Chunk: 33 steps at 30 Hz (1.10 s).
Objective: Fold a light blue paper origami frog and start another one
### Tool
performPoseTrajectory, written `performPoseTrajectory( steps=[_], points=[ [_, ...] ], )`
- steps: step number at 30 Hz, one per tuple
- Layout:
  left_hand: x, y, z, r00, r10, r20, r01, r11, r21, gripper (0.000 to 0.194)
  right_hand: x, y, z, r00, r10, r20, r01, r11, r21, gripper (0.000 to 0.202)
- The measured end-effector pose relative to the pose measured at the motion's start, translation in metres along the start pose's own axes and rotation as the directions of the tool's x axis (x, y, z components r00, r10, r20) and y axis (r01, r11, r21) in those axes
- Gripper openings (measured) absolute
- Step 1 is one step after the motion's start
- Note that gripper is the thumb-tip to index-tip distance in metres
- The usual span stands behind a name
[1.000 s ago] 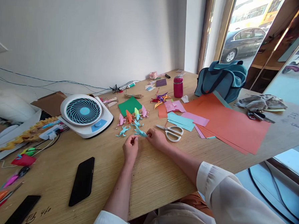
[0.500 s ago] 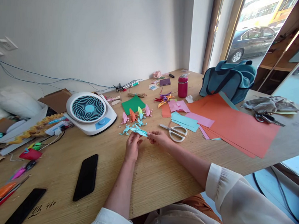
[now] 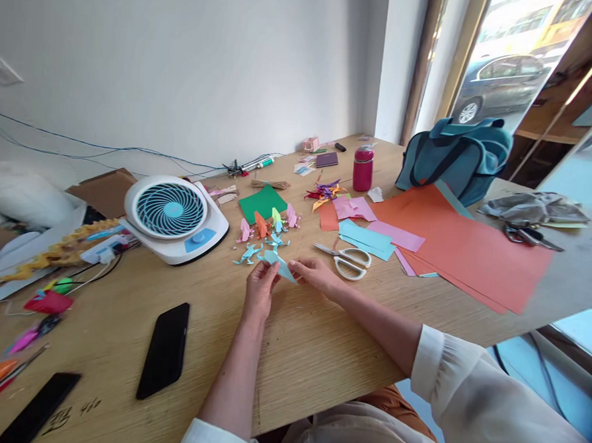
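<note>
A folded piece of light blue paper (image 3: 280, 264) is held above the table between my two hands. My left hand (image 3: 261, 287) pinches its left side, thumb on top. At its right edge, the fingers of my right hand (image 3: 314, 274) are closed on the paper. Just beyond stand several small folded paper figures, among them a blue one (image 3: 247, 253), an orange one (image 3: 261, 225) and a pink one (image 3: 292, 215). White-handled scissors (image 3: 352, 263) lie to the right of my right hand, blades slightly apart.
A white fan (image 3: 177, 218) stands at the left, with a black phone (image 3: 164, 351) in front. Green paper (image 3: 262, 204) lies behind the figures. To the right are blue strips (image 3: 367, 239), large orange sheets (image 3: 473, 250), a red flask (image 3: 363, 169) and a blue bag (image 3: 453, 157).
The blue paper has been turned in my hands and now shows a broader, flat face slanting down to the right. The view has shifted slightly.
</note>
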State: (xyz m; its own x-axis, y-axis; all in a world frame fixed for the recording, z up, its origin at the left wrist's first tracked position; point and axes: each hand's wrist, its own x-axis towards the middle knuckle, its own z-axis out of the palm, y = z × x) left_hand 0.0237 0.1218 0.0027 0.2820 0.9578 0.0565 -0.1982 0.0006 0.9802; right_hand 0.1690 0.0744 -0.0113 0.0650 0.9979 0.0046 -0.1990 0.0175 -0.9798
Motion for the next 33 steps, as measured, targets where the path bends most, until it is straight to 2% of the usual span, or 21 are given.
performPoseTrajectory(
  steps=[4, 12, 16, 21, 28, 33],
  points=[
    [0.001, 0.001, 0.001, 0.999, -0.034, -0.036, 0.034, 0.999, 0.019, 0.038, 0.003, 0.004, 0.001, 0.996, -0.085, -0.038, 0.081, 0.992, -0.097, 0.04],
    [0.004, -0.001, 0.001, 0.998, -0.066, -0.014, 0.066, 0.998, -0.008, 0.046, 0.008, 0.016, 0.004, 0.982, -0.169, -0.085, 0.152, 0.972, -0.179, 0.031],
    [0.002, -0.001, 0.003, 0.99, -0.137, -0.036, 0.138, 0.99, 0.001, 0.052, 0.009, 0.018, 0.002, 0.971, -0.191, -0.141, 0.163, 0.969, -0.188, 0.026],
    [-0.001, -0.002, 0.003, 0.981, -0.187, -0.048, 0.19, 0.98, 0.061, 0.049, 0.008, 0.017, 0.001, 0.96, -0.22, -0.176, 0.178, 0.958, -0.227, 0.022],
    [-0.003, -0.003, 0.006, 0.985, -0.159, -0.074, 0.164, 0.983, 0.083, 0.05, 0.005, 0.016, 0.0, 0.961, -0.227, -0.159, 0.188, 0.955, -0.228, 0.024],
    [-0.01, -0.001, 0.01, 0.982, -0.182, -0.041, 0.185, 0.979, 0.083, 0.047, 0.008, 0.018, -0.005, 0.956, -0.229, -0.18, 0.191, 0.96, -0.206, 0.028]
  ],
)
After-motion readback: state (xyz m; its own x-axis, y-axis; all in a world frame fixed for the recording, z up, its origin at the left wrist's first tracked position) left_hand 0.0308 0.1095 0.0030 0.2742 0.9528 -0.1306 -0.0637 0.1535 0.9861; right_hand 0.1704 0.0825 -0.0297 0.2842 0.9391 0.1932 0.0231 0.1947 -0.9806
